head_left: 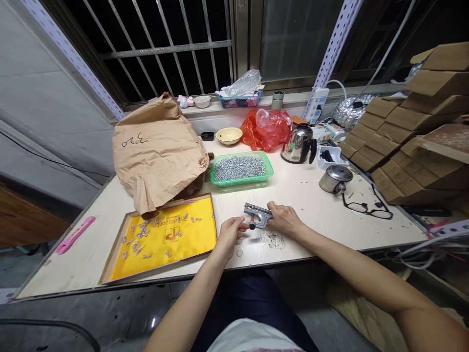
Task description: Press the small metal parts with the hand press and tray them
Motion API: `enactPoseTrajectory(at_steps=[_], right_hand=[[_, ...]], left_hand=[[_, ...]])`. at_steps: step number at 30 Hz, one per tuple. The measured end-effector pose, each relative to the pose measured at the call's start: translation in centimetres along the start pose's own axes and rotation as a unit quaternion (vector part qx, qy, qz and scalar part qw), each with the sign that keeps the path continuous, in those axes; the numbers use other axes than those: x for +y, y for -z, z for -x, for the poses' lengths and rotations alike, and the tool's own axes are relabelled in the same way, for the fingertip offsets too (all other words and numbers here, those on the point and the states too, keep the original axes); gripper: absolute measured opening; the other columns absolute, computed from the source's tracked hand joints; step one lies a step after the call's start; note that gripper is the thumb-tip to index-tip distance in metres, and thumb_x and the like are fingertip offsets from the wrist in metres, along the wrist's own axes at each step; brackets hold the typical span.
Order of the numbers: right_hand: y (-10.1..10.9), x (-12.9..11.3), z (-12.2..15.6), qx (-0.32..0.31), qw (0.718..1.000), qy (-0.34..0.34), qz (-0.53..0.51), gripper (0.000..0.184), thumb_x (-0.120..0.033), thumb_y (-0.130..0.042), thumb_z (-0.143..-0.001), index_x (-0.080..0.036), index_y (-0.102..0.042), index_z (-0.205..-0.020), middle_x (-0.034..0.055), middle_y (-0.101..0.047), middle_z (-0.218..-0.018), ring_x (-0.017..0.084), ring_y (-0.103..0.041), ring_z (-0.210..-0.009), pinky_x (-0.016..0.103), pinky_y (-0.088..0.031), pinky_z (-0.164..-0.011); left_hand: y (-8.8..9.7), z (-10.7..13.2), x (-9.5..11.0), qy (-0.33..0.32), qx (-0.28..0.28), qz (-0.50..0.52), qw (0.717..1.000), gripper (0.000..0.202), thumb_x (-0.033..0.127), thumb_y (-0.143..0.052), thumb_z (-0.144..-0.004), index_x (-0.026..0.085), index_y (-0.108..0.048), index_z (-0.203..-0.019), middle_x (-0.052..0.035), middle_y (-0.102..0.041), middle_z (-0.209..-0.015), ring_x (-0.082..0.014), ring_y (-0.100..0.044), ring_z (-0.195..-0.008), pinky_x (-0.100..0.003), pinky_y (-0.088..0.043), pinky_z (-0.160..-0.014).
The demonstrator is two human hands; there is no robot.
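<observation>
My right hand (285, 218) is wrapped round the handle end of a grey metal hand tool (262, 213) with an open frame, holding it just over the table. A dark round knob with a bit of red sits under the tool's front end. Fingers pinched together, my left hand (230, 235) is right beside that knob; whatever is between its fingertips is too small to make out. To the left lies a shallow tray (194, 241) with a yellow bottom and small metal fasteners (139, 234) scattered in it. Behind the tool, a green basket (242, 183) holds a heap of small metal pieces (240, 167).
A large brown paper bag (161, 151) stands behind the tray. A kettle (298, 144), a lidded metal pot (335, 179) and eyeglasses (366, 210) are at the right, near stacked cardboard boxes (403, 122). A pink-handled tool (75, 235) lies far left.
</observation>
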State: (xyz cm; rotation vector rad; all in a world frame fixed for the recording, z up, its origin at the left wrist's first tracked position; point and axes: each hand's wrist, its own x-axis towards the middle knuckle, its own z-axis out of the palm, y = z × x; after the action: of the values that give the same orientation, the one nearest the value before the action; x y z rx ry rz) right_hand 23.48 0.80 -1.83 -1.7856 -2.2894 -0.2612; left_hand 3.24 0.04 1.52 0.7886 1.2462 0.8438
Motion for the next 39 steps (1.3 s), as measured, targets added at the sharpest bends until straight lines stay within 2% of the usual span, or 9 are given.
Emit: enactPoseTrajectory(at_steps=[7, 10, 15, 21, 26, 29, 33, 36, 39], right_hand=[[1.1, -0.3, -0.7, 0.049, 0.999, -0.014, 0.012, 0.036, -0.049, -0.049, -0.073, -0.015, -0.057, -0.077, 0.0127, -0.059, -0.094, 0.023, -0.048, -0.091, 0.036, -0.034, -0.081], [1.4, -0.6, -0.7, 0.087, 0.996, -0.031, -0.004, 0.053, -0.058, -0.046, -0.071, -0.013, -0.058, -0.094, 0.0158, -0.052, -0.113, 0.027, -0.042, -0.106, 0.050, -0.017, -0.101], [0.8, -0.5, -0.3, 0.082, 0.991, -0.103, -0.035, 0.067, -0.066, -0.041, -0.071, -0.011, -0.053, -0.108, 0.0187, -0.046, -0.121, 0.033, -0.035, -0.116, 0.063, -0.007, -0.100], [-0.8, 0.5, 0.6, 0.079, 0.984, -0.156, -0.036, 0.069, -0.069, -0.040, -0.069, -0.011, -0.055, -0.104, 0.0193, -0.045, -0.120, 0.033, -0.035, -0.117, 0.062, -0.009, -0.101], [-1.7, 0.8, 1.2, 0.088, 0.985, -0.145, -0.025, 0.069, -0.069, -0.043, -0.067, -0.011, -0.057, -0.101, 0.0190, -0.046, -0.118, 0.033, -0.036, -0.115, 0.062, -0.012, -0.100], [-1.9, 1.0, 1.4, 0.085, 0.986, -0.145, -0.022, 0.069, -0.069, -0.045, -0.066, -0.011, -0.057, -0.101, 0.0189, -0.047, -0.116, 0.033, -0.036, -0.114, 0.061, -0.013, -0.100], [-2.0, 1.0, 1.6, 0.086, 0.986, -0.139, -0.035, 0.071, -0.072, -0.041, -0.067, -0.011, -0.058, -0.099, 0.0186, -0.046, -0.115, 0.033, -0.036, -0.113, 0.062, -0.012, -0.099], [-2.2, 1.0, 1.6, 0.082, 0.987, -0.129, -0.046, 0.077, -0.076, -0.038, -0.065, -0.011, -0.058, -0.099, 0.0187, -0.045, -0.115, 0.033, -0.035, -0.113, 0.062, -0.012, -0.099], [-2.6, 1.0, 1.8, 0.075, 0.989, -0.118, -0.042, 0.080, -0.079, -0.038, -0.062, -0.011, -0.058, -0.099, 0.0188, -0.045, -0.115, 0.034, -0.035, -0.114, 0.062, -0.011, -0.099]], left_hand=[[-0.5, -0.7, -0.5, 0.026, -0.073, -0.039, 0.996, 0.027, 0.033, -0.074, -0.052, 0.008, -0.067, -0.061, -0.0001, -0.051, -0.047, -0.0041, -0.035, -0.042, -0.021, -0.021, -0.044], [-0.7, -0.9, -0.7, 0.013, -0.067, -0.050, 0.996, 0.023, 0.029, -0.075, -0.049, 0.009, -0.066, -0.056, 0.0009, -0.048, -0.041, -0.0034, -0.030, -0.039, -0.022, -0.019, -0.044], [-1.1, -1.2, -0.4, -0.026, 0.004, -0.025, 0.999, 0.015, 0.024, -0.071, -0.051, 0.012, -0.066, -0.056, -0.0040, -0.060, -0.056, -0.0081, -0.045, -0.050, -0.022, -0.030, -0.049], [-2.6, -6.2, 4.6, -0.129, 0.095, -0.047, 0.986, 0.018, 0.029, -0.068, -0.058, 0.012, -0.065, -0.061, -0.0070, -0.064, -0.069, -0.0130, -0.053, -0.065, -0.024, -0.038, -0.060], [-3.8, -10.4, 9.6, -0.182, 0.084, -0.101, 0.974, 0.030, 0.031, -0.066, -0.065, 0.009, -0.066, -0.085, -0.0128, -0.065, -0.092, -0.0164, -0.058, -0.076, -0.027, -0.041, -0.069], [-0.9, -9.9, 10.5, -0.218, 0.067, -0.170, 0.959, 0.035, 0.035, -0.065, -0.066, 0.009, -0.065, -0.090, -0.0127, -0.065, -0.094, -0.0180, -0.058, -0.079, -0.027, -0.042, -0.071], [7.7, -6.9, 10.3, -0.273, 0.127, -0.294, 0.907, 0.036, 0.040, -0.056, -0.071, 0.011, -0.066, -0.087, -0.0082, -0.067, -0.086, -0.0179, -0.057, -0.077, -0.025, -0.041, -0.068], [14.4, -3.9, 10.0, -0.218, 0.207, -0.405, 0.863, 0.034, 0.042, -0.053, -0.071, 0.012, -0.066, -0.081, -0.0049, -0.065, -0.073, -0.0170, -0.055, -0.069, -0.024, -0.038, -0.059], [18.8, -0.8, 8.9, -0.115, 0.234, -0.518, 0.814, 0.027, 0.039, -0.054, -0.067, 0.015, -0.065, -0.071, -0.0033, -0.062, -0.062, -0.0168, -0.053, -0.061, -0.024, -0.034, -0.052]])
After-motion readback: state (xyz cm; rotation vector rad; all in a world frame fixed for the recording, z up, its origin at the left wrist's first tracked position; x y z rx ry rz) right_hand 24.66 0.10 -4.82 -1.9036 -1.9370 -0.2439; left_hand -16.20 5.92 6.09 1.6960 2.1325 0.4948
